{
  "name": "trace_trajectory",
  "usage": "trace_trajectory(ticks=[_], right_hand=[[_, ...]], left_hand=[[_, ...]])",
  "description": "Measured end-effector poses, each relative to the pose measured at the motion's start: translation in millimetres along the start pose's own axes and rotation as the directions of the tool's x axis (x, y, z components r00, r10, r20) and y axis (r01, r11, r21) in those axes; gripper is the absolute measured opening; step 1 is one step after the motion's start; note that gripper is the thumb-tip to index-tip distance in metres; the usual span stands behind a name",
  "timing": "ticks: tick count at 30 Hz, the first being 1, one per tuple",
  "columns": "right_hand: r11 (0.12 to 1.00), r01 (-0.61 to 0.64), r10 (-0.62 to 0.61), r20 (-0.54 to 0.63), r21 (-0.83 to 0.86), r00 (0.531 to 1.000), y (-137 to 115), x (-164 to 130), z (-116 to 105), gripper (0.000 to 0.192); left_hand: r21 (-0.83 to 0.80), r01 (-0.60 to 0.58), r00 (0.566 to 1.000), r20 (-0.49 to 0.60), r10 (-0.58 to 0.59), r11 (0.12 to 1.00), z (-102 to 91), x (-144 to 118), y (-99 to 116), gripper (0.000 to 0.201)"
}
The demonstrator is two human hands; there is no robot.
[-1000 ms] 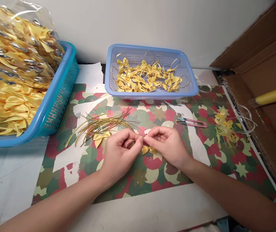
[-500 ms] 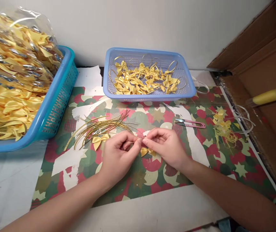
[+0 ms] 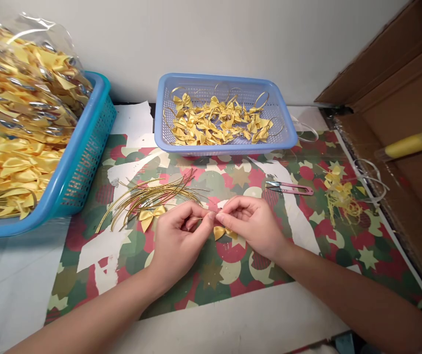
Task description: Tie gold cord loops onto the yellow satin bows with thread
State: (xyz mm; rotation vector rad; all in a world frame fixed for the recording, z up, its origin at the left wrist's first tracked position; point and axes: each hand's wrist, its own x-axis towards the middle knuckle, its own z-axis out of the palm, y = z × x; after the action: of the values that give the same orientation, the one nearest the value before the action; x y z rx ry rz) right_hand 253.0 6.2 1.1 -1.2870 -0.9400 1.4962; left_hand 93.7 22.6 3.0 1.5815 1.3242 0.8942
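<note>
We have the left hand (image 3: 181, 236) pinching a thin wire (image 3: 197, 218), right hand (image 3: 252, 225) pinched closed too, its hold unclear, both just beyond the bow (image 3: 219, 232), snips (image 3: 283, 187) to its right, basket (image 3: 227, 149) well behind it.

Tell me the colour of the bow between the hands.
Yellow: the bow shows best in the head view.

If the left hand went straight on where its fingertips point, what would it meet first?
Most likely the right hand, at its fingertips; whether any gap remains is unclear.
</note>
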Motion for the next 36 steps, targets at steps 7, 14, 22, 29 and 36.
trace_trajectory(ticks=[7,14,22,29,36], right_hand=[[1.000,-0.003,0.003,0.000,0.024,1.000,0,0,2,0.015],[1.000,-0.009,0.009,-0.002,0.017,1.000,0,0,1,0.020],[0.982,0.096,-0.106,-0.054,-0.165,0.993,-4,2,-3,0.019],[0.460,0.334,-0.329,0.192,-0.822,0.925,-14,10,-20,0.015],[0.450,0.532,-0.404,0.368,-0.717,0.838,-36,6,-22,0.010]], left_hand=[[0.004,0.003,1.000,0.003,-0.003,1.000,0.9,1,-1,0.023],[0.013,-0.013,1.000,0.005,0.013,1.000,0.6,1,1,0.023],[-0.026,-0.025,1.000,0.008,0.025,0.999,0.2,0,-1,0.023],[-0.058,-0.094,0.995,0.021,0.095,0.994,-0.1,1,-1,0.021],[-0.078,-0.156,0.985,0.067,0.161,0.985,0.7,0,-1,0.020]])
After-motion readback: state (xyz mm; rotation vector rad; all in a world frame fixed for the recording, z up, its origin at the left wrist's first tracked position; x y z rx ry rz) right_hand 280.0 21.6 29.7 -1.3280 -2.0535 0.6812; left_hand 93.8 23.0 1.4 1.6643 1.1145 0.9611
